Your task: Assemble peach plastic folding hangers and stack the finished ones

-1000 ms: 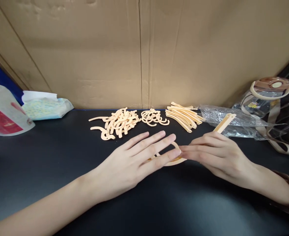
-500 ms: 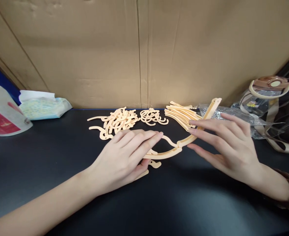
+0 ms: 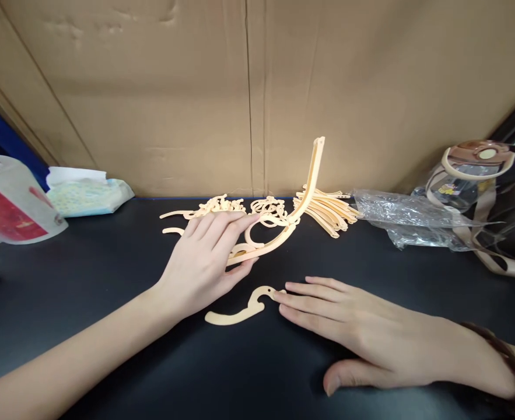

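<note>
My left hand [image 3: 205, 265] pinches a joined cream plastic piece [image 3: 298, 201], a hook with a long curved arm that rises up toward the cardboard. My right hand [image 3: 362, 335] lies flat on the black table [image 3: 108, 303], fingers stretched out, their tips touching the end of a loose curved cream piece [image 3: 240, 309] that rests on the table. Behind lie a heap of curved pieces [image 3: 209, 207], a small heap of hooks [image 3: 272, 210] and a stack of long strips [image 3: 331, 210].
A cardboard wall [image 3: 248, 93] closes the back. A red and white pouch [image 3: 7, 204] and a tissue pack [image 3: 86, 189] sit at the left. Crumpled clear plastic [image 3: 397, 219] and a clear bottle with a brown lid [image 3: 480, 169] lie at the right.
My right hand let go of the long arm and dropped down to the loose piece on the table. My left hand lifted the joined piece, so its arm now stands up.
</note>
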The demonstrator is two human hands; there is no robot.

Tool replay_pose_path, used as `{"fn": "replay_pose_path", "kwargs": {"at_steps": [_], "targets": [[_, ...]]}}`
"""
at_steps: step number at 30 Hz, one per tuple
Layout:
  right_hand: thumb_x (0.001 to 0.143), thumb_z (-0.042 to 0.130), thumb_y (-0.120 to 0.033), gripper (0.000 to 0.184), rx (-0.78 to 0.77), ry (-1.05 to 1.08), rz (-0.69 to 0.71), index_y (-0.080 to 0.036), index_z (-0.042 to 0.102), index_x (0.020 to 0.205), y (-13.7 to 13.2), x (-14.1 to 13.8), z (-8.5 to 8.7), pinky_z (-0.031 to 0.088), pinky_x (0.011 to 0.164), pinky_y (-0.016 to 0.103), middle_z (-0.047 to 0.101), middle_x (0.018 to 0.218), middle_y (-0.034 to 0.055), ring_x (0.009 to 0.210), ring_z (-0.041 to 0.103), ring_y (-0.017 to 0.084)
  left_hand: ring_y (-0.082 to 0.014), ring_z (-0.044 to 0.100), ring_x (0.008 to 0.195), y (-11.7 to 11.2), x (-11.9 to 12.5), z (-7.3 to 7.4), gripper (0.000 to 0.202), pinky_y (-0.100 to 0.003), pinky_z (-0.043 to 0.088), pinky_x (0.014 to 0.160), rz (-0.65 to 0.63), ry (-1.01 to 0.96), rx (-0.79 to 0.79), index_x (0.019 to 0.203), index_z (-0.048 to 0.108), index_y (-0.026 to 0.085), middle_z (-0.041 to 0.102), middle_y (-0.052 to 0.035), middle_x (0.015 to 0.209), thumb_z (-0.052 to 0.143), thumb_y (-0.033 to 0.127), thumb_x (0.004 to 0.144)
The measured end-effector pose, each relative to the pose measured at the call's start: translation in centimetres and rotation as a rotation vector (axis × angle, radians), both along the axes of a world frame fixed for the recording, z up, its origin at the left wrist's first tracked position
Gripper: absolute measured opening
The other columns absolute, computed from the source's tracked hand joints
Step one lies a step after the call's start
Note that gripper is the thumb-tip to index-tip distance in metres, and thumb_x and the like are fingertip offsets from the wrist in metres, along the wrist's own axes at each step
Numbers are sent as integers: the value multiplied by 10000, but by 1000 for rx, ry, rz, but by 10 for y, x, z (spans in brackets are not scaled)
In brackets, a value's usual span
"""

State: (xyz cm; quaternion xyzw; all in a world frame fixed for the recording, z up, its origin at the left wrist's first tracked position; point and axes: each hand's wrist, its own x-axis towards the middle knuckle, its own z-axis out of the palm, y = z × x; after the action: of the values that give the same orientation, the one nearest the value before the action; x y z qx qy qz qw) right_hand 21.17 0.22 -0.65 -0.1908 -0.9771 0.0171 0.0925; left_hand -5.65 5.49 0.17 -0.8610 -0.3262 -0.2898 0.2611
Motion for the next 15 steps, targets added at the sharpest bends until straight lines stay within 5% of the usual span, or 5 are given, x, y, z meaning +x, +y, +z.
{"fn": "replay_pose_path", "kwargs": {"at_steps": [5,10,15], "targets": [[959,530,-421,516,53,160,-152,-99,522,1362,11,10,1,470,1013,403,676,1160,133,1121,599,227,-271,608,1046,1,-2,2,420,-376,456,864,-5,-4,10,1279,470,127,644,-139,1151,610,217,893],[954,553,-314,303,158,83,-265,-157,661,1190,24,17,-2,524,775,366,633,963,84,882,590,211,-265,617,1043,0,-2,3,361,-382,450,864,-23,-17,-2,1232,486,143,657,-128,1138,613,220,903],[996,462,-237,221,144,97,-272,-164,670,1016,24,15,-4,492,776,338,612,992,80,885,574,191,-250,633,981,2,-2,0,184,-369,452,799,-75,25,-65,1121,554,165,686,-94,1053,560,201,940]]}}
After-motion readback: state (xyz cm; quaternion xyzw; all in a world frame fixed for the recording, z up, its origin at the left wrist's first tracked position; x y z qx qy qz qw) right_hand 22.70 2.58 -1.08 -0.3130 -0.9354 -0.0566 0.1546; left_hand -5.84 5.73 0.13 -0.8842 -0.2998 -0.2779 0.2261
